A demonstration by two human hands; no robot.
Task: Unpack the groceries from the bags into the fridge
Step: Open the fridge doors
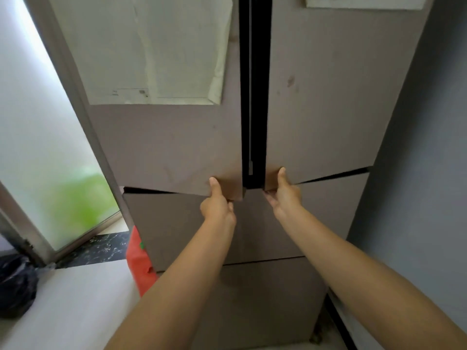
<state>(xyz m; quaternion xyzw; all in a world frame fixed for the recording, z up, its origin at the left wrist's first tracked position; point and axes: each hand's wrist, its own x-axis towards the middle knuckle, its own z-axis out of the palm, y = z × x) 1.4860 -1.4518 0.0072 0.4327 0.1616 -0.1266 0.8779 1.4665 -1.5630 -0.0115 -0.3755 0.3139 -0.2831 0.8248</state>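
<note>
A tall taupe-brown fridge (177, 137) is filling the middle of the view, its two upper doors standing slightly ajar with a dark vertical gap running between them, above two drawer fronts stacked below. A person is gripping the lower inner corner of each upper door: the left hand (217, 205) is holding the left door (161, 147) with its thumb lying flat on the front face and its fingers curled under the bottom edge, while the right hand (284, 195) is holding the right door (323, 109) in the same way, thumb up the front and fingers hooked beneath. A pale sheet of protective film (161, 51) is clinging to the upper part of the left door, wrinkled and peeling at one side; faint small marks near its lower edge are too blurred to read. No brand name is showing legibly on the fridge. Just left of the fridge's base, a red bag (139, 263) is leaning against the lower drawer. Further left of the fridge, a black plastic bag (16, 286) is sitting on the pale floor beside a frosted-glass door (45, 152). A grey wall (417, 185) is rising to the fridge's right.
</note>
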